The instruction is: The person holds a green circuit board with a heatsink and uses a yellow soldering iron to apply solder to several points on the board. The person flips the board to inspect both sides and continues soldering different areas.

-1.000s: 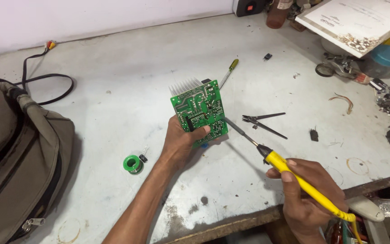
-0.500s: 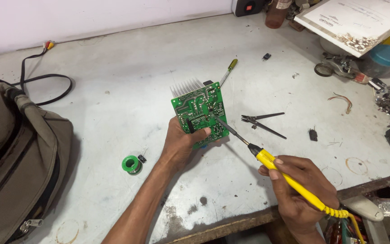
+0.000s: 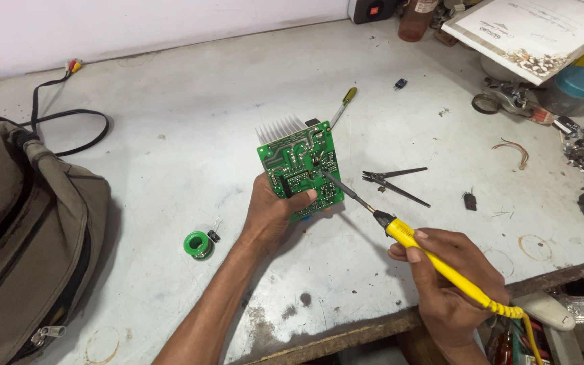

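A: Report the state of each hand.

B: The left hand [image 3: 273, 213] is closed on the green circuit board [image 3: 300, 169], thumb across the lower face and fingers behind. The board is raised off the white surface [image 3: 170, 169] and tilted so that its solder side faces the camera; a finned heat sink [image 3: 280, 128] shows along the top edge. Judged from the tilt, this grip keeps the joints in view and within reach of the tool.

A: And the right hand?

B: The right hand [image 3: 451, 287] is closed around the yellow handle of the soldering iron [image 3: 407, 233], held like a pen. The metal tip rests on the board near its centre. The low, slanted hold appears to leave the view of the contact point unblocked.

A: List nearby items.

B: A green solder spool [image 3: 197, 244] lies left of the left forearm. Dark tweezers [image 3: 393, 181] lie just right of the board, and a yellow-handled screwdriver [image 3: 341, 107] lies behind it. A grey bag [image 3: 28, 250] occupies the left edge.
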